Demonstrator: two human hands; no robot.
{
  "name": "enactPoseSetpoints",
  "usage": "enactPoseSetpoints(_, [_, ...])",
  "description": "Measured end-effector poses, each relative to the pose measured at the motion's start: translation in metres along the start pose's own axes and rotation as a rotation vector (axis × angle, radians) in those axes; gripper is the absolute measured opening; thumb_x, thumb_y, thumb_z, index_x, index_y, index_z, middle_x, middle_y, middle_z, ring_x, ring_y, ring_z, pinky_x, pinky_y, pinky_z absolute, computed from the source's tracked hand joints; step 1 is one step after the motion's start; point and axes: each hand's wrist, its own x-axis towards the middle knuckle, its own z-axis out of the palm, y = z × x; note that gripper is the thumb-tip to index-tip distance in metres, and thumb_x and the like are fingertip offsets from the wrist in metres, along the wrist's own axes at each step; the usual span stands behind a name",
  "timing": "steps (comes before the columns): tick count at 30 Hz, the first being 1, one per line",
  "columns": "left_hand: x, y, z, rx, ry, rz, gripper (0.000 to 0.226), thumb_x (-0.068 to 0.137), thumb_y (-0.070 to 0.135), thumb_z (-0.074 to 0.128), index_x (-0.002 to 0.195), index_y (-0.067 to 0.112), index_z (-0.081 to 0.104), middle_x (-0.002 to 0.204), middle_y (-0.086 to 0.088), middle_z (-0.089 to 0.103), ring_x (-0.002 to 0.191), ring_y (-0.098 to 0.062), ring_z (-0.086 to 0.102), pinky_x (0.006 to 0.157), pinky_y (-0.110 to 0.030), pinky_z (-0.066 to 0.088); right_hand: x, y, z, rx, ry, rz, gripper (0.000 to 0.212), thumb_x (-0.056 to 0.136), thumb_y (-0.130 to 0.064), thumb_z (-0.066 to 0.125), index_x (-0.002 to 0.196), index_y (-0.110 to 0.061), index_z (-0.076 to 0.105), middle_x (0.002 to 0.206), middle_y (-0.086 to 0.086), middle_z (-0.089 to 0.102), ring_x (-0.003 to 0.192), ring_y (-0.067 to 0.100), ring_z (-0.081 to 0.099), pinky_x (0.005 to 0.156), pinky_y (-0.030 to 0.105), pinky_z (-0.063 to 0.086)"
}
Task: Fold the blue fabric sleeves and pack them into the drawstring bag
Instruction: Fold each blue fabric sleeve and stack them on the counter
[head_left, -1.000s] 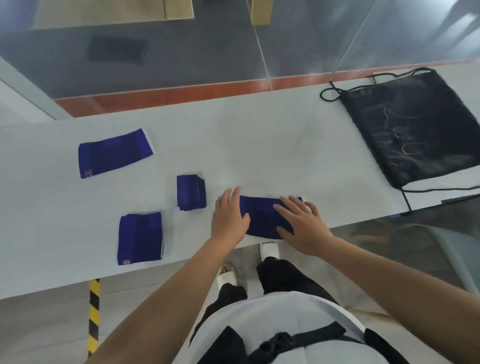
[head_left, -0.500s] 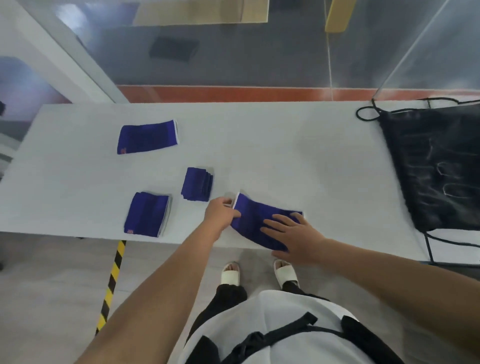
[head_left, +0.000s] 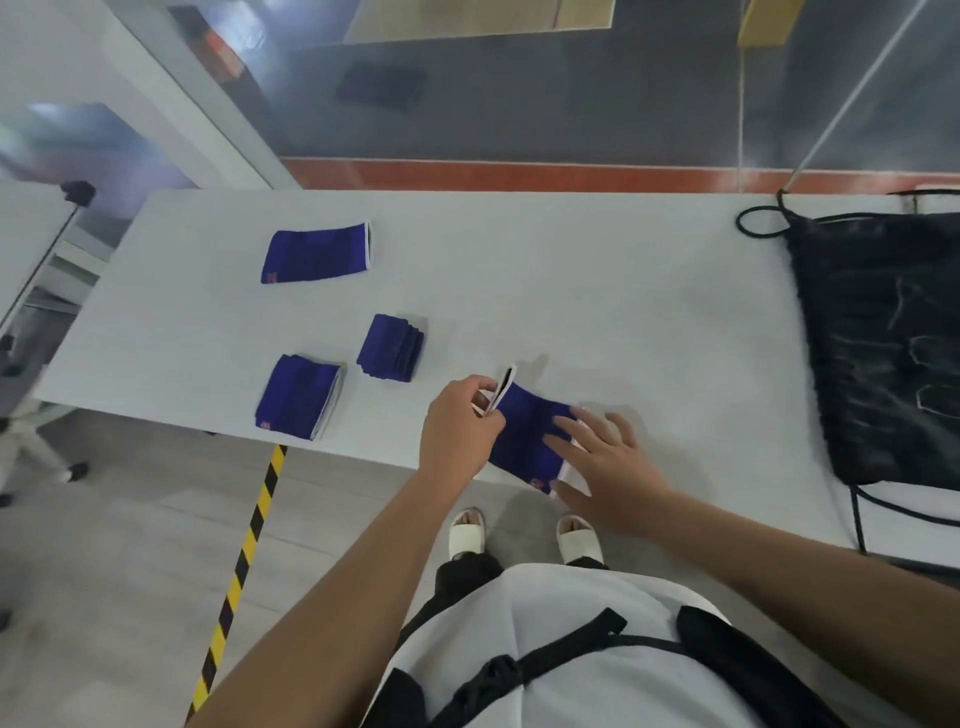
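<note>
On the far left of the white surface (head_left: 597, 291) lies an unfolded blue sleeve (head_left: 316, 253), long axis running left to right, with a half-folded sleeve (head_left: 297, 397) nearer the edge and a small folded bundle (head_left: 390, 347) just right of it. Right of these, at the near edge, is the sleeve being worked (head_left: 530, 436); its long axis slants from far-left to near-right. The left hand (head_left: 460, 428) is pinched on its white-trimmed far-left end, which is lifted off the surface. The right hand (head_left: 608, 462) lies flat and spread, pressing down the near-right end. The fold likely means carrying the lifted end toward the right hand along that slant. The black drawstring bag (head_left: 883, 343) lies flat at the far right, well apart, nearer the right hand.
</note>
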Motion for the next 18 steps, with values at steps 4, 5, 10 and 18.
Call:
enactPoseSetpoints(4, [-0.012, 0.01, 0.023, 0.056, -0.026, 0.069, 0.036, 0.088, 0.015, 0.066, 0.123, 0.022, 0.061, 0.101, 0.004, 0.06, 0.086, -0.016, 0.062, 0.076, -0.027, 0.051, -0.037, 0.025, 0.01, -0.082, -0.079, 0.006, 0.06, 0.083, -0.051, 0.062, 0.134, -0.021, 0.058, 0.15, 0.005, 0.051, 0.142, 0.028, 0.043, 0.112, 0.055, 0.012])
enactPoseSetpoints(5, [-0.015, 0.012, 0.031, 0.072, -0.056, 0.076, 0.038, 0.088, 0.016, 0.066, 0.125, 0.022, 0.059, 0.102, 0.005, 0.058, 0.088, -0.015, 0.061, 0.078, -0.027, 0.051, -0.04, 0.027, 0.013, -0.086, -0.113, 0.015, 0.062, 0.084, -0.051, 0.062, 0.137, -0.021, 0.055, 0.153, 0.003, 0.047, 0.145, 0.026, 0.039, 0.112, 0.054, 0.01])
enactPoseSetpoints(10, [-0.021, 0.011, 0.072, 0.143, -0.155, 0.095, 0.042, 0.087, 0.019, 0.068, 0.127, 0.023, 0.057, 0.106, 0.003, 0.06, 0.087, -0.015, 0.059, 0.081, -0.034, 0.055, -0.048, 0.023, 0.015, -0.056, -0.154, 0.087, 0.068, 0.089, -0.052, 0.054, 0.148, -0.022, 0.044, 0.159, -0.001, 0.039, 0.149, 0.025, 0.03, 0.114, 0.052, 0.005])
enactPoseSetpoints(18, [-0.016, -0.006, 0.099, 0.097, -0.167, 0.068, 0.038, 0.085, 0.021, 0.069, 0.122, 0.024, 0.058, 0.097, 0.007, 0.053, 0.082, -0.012, 0.056, 0.067, -0.026, 0.044, -0.058, 0.02, 0.008, 0.067, -0.155, 0.18, 0.068, 0.1, -0.053, 0.039, 0.158, -0.025, 0.02, 0.168, -0.007, 0.011, 0.155, 0.015, 0.003, 0.121, 0.046, -0.004])
